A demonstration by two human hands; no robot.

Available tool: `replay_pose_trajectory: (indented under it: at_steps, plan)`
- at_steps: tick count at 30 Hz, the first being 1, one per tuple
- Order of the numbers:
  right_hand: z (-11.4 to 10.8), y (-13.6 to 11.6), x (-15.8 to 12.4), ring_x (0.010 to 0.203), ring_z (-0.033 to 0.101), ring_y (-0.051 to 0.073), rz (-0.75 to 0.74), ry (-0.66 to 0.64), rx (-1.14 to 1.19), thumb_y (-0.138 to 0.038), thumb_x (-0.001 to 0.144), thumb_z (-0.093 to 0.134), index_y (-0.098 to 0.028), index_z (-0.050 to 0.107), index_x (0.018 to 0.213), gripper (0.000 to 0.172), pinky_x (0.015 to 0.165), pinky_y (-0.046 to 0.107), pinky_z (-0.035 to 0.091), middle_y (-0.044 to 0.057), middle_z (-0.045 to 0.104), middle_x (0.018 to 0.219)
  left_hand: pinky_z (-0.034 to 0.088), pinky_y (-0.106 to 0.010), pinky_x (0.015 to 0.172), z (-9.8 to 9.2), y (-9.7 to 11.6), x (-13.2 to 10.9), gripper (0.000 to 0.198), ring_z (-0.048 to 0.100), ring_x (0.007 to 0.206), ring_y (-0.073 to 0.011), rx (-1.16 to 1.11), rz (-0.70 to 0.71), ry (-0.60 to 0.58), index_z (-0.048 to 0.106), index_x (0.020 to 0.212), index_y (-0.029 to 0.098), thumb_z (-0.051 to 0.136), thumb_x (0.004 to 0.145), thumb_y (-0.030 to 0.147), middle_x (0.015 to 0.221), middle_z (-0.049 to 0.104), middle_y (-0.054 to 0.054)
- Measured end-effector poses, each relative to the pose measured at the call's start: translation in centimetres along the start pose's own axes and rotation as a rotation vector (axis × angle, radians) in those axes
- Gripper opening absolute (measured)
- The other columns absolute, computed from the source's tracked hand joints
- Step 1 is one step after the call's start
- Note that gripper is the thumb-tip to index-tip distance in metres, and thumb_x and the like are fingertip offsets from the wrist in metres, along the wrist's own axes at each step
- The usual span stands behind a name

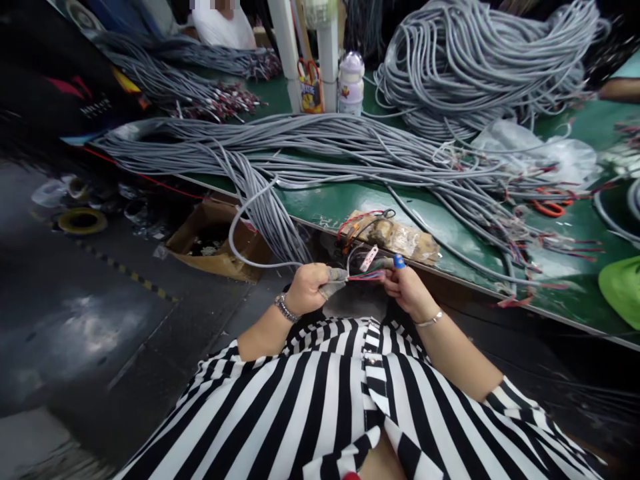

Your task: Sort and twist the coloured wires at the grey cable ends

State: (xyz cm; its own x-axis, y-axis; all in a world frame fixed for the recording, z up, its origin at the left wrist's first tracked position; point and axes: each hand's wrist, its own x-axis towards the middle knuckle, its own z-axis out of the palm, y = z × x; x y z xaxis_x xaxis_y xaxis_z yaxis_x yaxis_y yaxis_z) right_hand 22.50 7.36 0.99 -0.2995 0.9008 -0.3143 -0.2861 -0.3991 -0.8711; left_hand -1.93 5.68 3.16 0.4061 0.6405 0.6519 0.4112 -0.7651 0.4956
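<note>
My left hand [311,288] is closed around the end of a grey cable [255,263], with pale tape or cloth on its fingers. Thin coloured wires [364,275], red, green and bluish among them, stretch from the cable's end to my right hand [409,292]. That hand is closed on the wires' far ends, and a blue cover sits on one raised finger or thumb. Just beyond the wires is a small pinkish-white tag [369,257]. A taped block [400,237] with red and black leads lies at the table edge, in front of my hands.
Long bundles of grey cable [320,140] lie across the green table [320,203], with a big coil [480,60] at the back right. Orange-handled scissors [550,202] lie to the right. A bottle [351,83] stands at the back. A cardboard box [220,240] sits below left. Another person [225,27] is across the table.
</note>
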Motion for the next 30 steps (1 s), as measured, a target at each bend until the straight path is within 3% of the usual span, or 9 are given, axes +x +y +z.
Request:
replay_pose_trajectory:
  at_steps: [6, 14, 18, 24, 30]
  plan:
    - [2.5, -0.8, 1.8, 0.04, 0.016, 0.003, 0.009, 0.023, 0.017, -0.067, 0.068, 0.07, -0.019, 0.045, 0.065, 0.054, 0.038, 0.017, 0.009, -0.01, 0.028, 0.044, 0.052, -0.023, 0.063, 2.1, -0.7, 0.7, 0.016, 0.067, 0.065, -0.0131, -0.03, -0.057, 0.02, 0.071, 0.083, 0.016, 0.063, 0.088, 0.029, 0.073, 0.072, -0.005]
    - [2.3, 0.4, 2.7, 0.04, 0.019, 0.004, 0.046, -0.049, 0.16, -0.066, 0.075, 0.065, -0.017, 0.051, 0.066, 0.051, 0.037, 0.017, 0.012, -0.009, 0.03, 0.047, 0.051, -0.024, 0.064, 3.3, -2.1, 0.7, 0.02, 0.066, 0.066, -0.0139, -0.072, -0.065, -0.047, 0.07, 0.079, 0.015, 0.061, 0.089, 0.031, 0.072, 0.071, -0.005]
    - [2.6, 0.6, 2.9, 0.04, 0.021, 0.003, 0.043, -0.076, 0.209, -0.066, 0.071, 0.069, -0.017, 0.05, 0.063, 0.053, 0.036, 0.016, 0.013, -0.008, 0.033, 0.049, 0.049, -0.024, 0.063, 3.5, -2.7, 0.9, 0.026, 0.065, 0.065, -0.0137, -0.103, -0.068, -0.088, 0.068, 0.072, 0.015, 0.058, 0.09, 0.031, 0.069, 0.069, -0.005]
    - [3.6, 0.3, 3.0, 0.039, 0.024, 0.002, -0.079, 0.066, 0.226, -0.067, 0.066, 0.072, -0.017, 0.052, 0.063, 0.055, 0.034, 0.016, 0.016, -0.006, 0.041, 0.049, 0.049, -0.025, 0.064, 3.6, -3.0, 1.0, 0.031, 0.064, 0.066, -0.0148, -0.137, -0.068, -0.186, 0.068, 0.073, 0.015, 0.055, 0.091, 0.037, 0.069, 0.068, -0.006]
    - [3.9, 0.3, 3.0, 0.04, 0.018, 0.003, -0.119, 0.075, 0.21, -0.065, 0.066, 0.073, -0.017, 0.054, 0.065, 0.051, 0.034, 0.019, 0.013, -0.007, 0.04, 0.048, 0.048, -0.024, 0.061, 3.9, -2.7, 1.1, 0.033, 0.063, 0.062, -0.014, -0.141, -0.07, -0.228, 0.07, 0.077, 0.014, 0.054, 0.092, 0.039, 0.068, 0.069, -0.006]
